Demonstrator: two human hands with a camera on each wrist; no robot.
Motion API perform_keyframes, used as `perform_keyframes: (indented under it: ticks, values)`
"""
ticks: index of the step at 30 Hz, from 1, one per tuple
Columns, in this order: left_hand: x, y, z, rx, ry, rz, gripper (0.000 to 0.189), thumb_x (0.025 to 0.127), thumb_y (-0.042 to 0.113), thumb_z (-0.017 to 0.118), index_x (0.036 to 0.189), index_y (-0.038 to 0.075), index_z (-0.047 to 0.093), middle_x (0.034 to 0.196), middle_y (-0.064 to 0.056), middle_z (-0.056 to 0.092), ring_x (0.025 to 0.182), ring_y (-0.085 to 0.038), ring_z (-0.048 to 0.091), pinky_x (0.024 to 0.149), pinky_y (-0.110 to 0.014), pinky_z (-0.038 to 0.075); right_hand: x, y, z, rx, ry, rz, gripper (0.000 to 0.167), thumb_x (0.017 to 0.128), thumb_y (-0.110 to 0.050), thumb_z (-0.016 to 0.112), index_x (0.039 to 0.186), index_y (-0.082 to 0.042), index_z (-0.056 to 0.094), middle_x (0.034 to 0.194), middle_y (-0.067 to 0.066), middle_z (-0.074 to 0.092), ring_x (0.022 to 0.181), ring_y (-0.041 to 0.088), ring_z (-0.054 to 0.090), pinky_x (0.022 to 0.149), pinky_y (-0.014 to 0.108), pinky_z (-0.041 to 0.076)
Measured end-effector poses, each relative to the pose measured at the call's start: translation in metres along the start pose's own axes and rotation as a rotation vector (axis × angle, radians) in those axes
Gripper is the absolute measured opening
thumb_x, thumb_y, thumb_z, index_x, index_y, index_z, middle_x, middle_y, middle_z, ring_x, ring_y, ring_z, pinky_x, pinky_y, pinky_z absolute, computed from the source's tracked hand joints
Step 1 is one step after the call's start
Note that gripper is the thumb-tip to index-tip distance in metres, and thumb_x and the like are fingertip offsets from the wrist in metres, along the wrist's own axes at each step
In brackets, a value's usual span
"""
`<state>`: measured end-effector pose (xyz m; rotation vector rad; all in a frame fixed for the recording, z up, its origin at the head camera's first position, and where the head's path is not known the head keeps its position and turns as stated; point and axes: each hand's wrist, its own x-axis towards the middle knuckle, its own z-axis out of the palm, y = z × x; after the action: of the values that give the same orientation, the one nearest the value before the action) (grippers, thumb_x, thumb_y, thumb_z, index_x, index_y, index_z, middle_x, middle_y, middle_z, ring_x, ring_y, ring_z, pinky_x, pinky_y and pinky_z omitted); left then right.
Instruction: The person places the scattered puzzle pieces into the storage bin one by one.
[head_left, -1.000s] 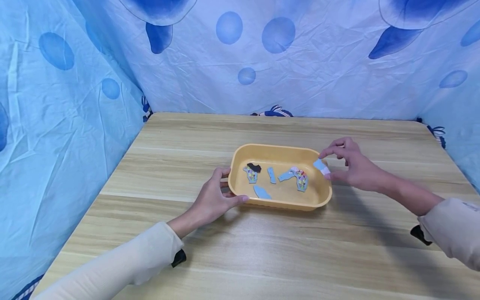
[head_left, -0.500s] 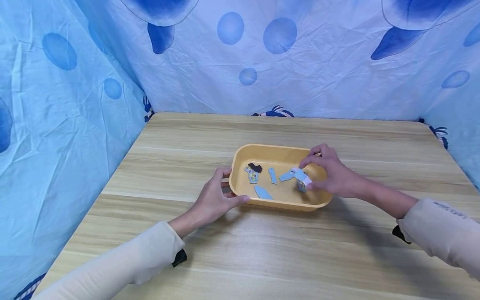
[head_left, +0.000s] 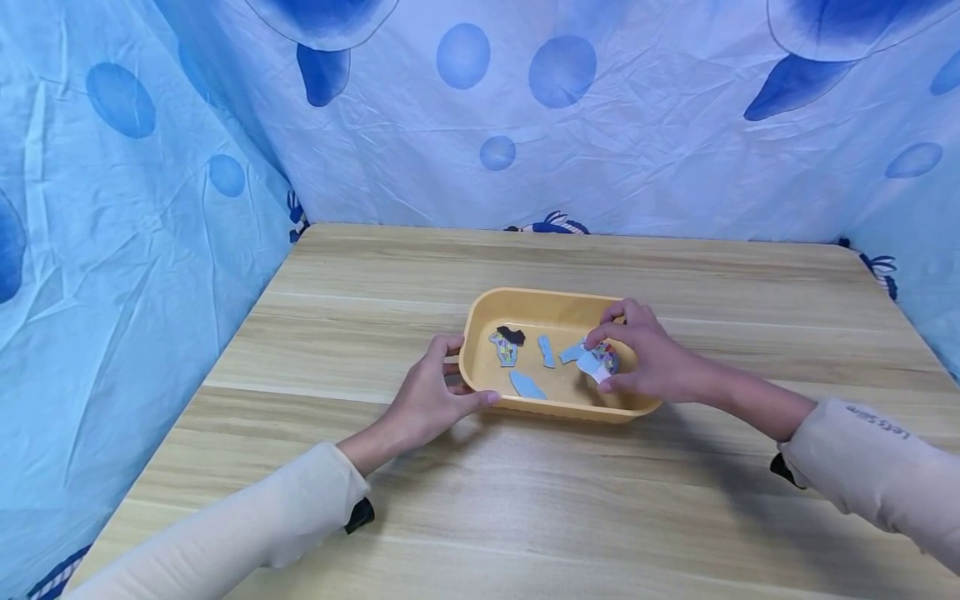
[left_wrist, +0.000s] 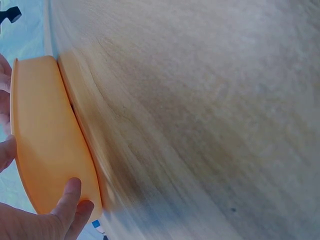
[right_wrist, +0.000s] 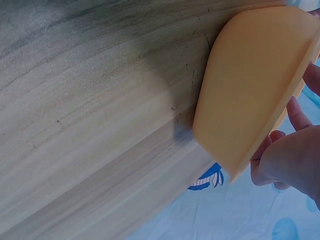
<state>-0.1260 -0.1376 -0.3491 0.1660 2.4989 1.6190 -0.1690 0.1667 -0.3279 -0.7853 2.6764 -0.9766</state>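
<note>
A shallow yellow plastic tub [head_left: 540, 408] stands on the table. My left hand [head_left: 431, 392] grips its left end, thumb at the front rim and fingers against the side; the left wrist view shows fingertips on the outer wall [left_wrist: 50, 125]. Over the tub's right part, my right hand [head_left: 648, 354] pinches a flat blue-and-white puzzle piece [head_left: 595, 367] between thumb and fingers. Close beside it lie a colourful patterned piece [head_left: 609, 357], partly covered, and a blue piece [head_left: 572, 352]. From the right wrist, the tub wall [right_wrist: 250, 85] hides the pinched piece.
Further left in the tub are a patterned piece [head_left: 506, 350], a black piece [head_left: 512, 336], a narrow blue piece [head_left: 546, 352] and a wider blue one [head_left: 527, 385]. Blue printed cloth [head_left: 390, 142] hangs behind the wooden table [head_left: 525, 508].
My right hand has moved left and down into the tub, bringing the blue-and-white puzzle piece from the right rim to beside the patterned piece. The left hand keeps its hold on the tub.
</note>
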Motion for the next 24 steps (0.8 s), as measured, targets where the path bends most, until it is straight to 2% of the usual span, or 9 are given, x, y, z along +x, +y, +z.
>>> perform_keyframes:
  ticks: [5, 12, 17, 21, 24]
  values:
    - [0.001, -0.001, 0.001, -0.001, 0.000, 0.002, 0.085, 0.069, 0.014, 0.088, 0.138, 0.009, 0.038, 0.132, -0.013, 0.049, 0.111, -0.028, 0.061, 0.083, -0.026, 0.057, -0.002, 0.002, 0.002, 0.016, -0.010, 0.001, 0.042, 0.073, -0.005, 0.083, 0.112, -0.010, 0.066, 0.124, 0.011, 0.036, 0.118, 0.034, 0.028, 0.091, 0.049, 0.039]
    - [0.001, 0.001, 0.001, 0.005, -0.001, -0.006, 0.085, 0.070, 0.016, 0.088, 0.138, 0.009, 0.038, 0.134, -0.011, 0.048, 0.109, -0.027, 0.062, 0.083, -0.027, 0.057, -0.005, 0.005, -0.005, 0.067, 0.028, -0.051, 0.039, 0.078, -0.007, 0.080, 0.113, -0.008, 0.064, 0.122, 0.012, 0.037, 0.121, 0.033, 0.028, 0.092, 0.047, 0.033]
    - [0.001, 0.000, 0.000, 0.016, -0.004, -0.012, 0.085, 0.071, 0.016, 0.087, 0.139, 0.009, 0.037, 0.136, -0.009, 0.047, 0.109, -0.026, 0.062, 0.083, -0.026, 0.057, -0.009, 0.008, -0.008, 0.081, 0.037, -0.028, 0.037, 0.082, -0.005, 0.075, 0.116, -0.007, 0.062, 0.125, 0.012, 0.036, 0.123, 0.033, 0.026, 0.094, 0.048, 0.032]
    - [0.001, -0.002, 0.000, 0.015, 0.000, -0.007, 0.084, 0.070, 0.016, 0.087, 0.138, 0.009, 0.038, 0.134, -0.010, 0.048, 0.110, -0.027, 0.061, 0.082, -0.025, 0.057, -0.014, 0.010, -0.009, 0.056, 0.077, -0.035, 0.038, 0.081, -0.002, 0.075, 0.117, -0.006, 0.061, 0.126, 0.013, 0.037, 0.124, 0.034, 0.027, 0.094, 0.050, 0.033]
    - [0.000, -0.003, -0.001, 0.005, 0.004, -0.002, 0.086, 0.069, 0.015, 0.088, 0.139, 0.009, 0.038, 0.133, -0.011, 0.049, 0.111, -0.028, 0.061, 0.083, -0.026, 0.057, -0.019, 0.011, -0.012, 0.030, 0.139, -0.064, 0.040, 0.080, -0.002, 0.076, 0.117, -0.005, 0.060, 0.125, 0.015, 0.039, 0.122, 0.035, 0.030, 0.092, 0.049, 0.034]
